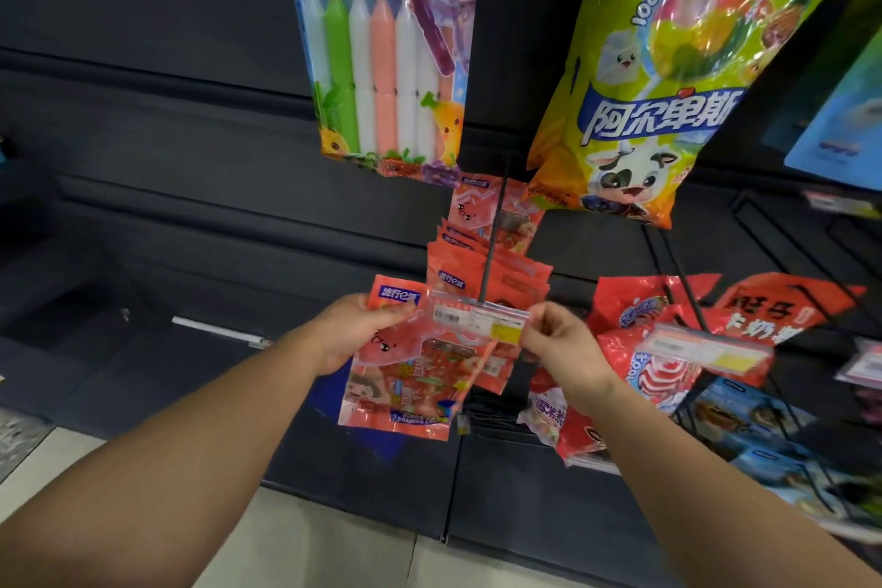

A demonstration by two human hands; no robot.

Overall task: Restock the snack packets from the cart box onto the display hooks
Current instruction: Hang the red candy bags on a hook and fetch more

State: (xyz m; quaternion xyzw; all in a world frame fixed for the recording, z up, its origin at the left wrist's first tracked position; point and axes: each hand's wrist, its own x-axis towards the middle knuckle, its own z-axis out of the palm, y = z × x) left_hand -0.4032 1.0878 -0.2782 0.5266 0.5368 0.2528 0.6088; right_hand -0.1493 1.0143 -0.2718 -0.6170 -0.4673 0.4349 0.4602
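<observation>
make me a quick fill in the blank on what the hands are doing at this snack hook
1. The left hand grips a ____ snack packet by its top.
2. The right hand pinches the ____ end of the price tag at the hook's tip.
3. The jelly stick pack hangs to the ____ of the green lollipop bag.

Missing words: red; right; left

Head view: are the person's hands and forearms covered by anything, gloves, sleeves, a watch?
No. The left hand and right hand are bare, with no gloves, rings or watch showing. Both forearms are bare to the frame edge; no sleeve is in view.
</observation>
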